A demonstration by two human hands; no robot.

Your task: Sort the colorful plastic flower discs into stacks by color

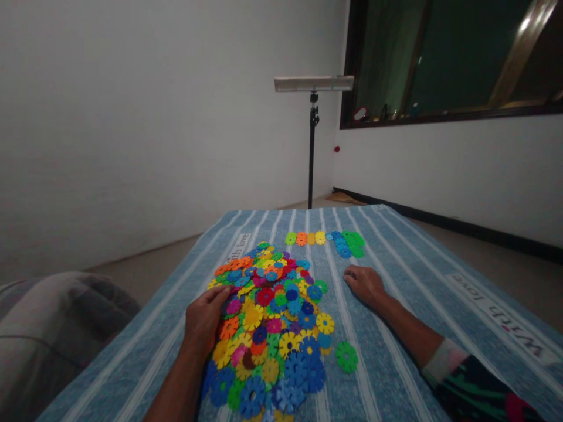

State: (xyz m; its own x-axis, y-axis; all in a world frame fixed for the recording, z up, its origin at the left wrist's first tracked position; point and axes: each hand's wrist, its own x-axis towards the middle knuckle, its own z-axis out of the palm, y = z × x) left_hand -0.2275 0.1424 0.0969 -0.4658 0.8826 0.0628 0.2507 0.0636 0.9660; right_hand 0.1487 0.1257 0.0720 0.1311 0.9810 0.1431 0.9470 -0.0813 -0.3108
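Note:
A heap of plastic snowflake discs (268, 322) in many colours lies on a blue striped cloth. My left hand (204, 316) is at the heap's left edge, thumb and fingertips pressed together against the discs. Whatever they pinch is too small to make out. To the right of the heap, my right hand (365, 284) rests on the cloth with its fingers curled in and no disc visible in them. Beyond it stretches a row of joined or touching discs, with a yellow disc (320, 237), a blue stack (341, 244) and a green stack (354, 244).
The striped cloth (396, 351) covers a long table. One green disc (347, 357) lies apart on the heap's right. Behind the table rises a black stand (311, 152) with a lamp bar (314, 84). A person's clothed knee (65, 328) shows at left.

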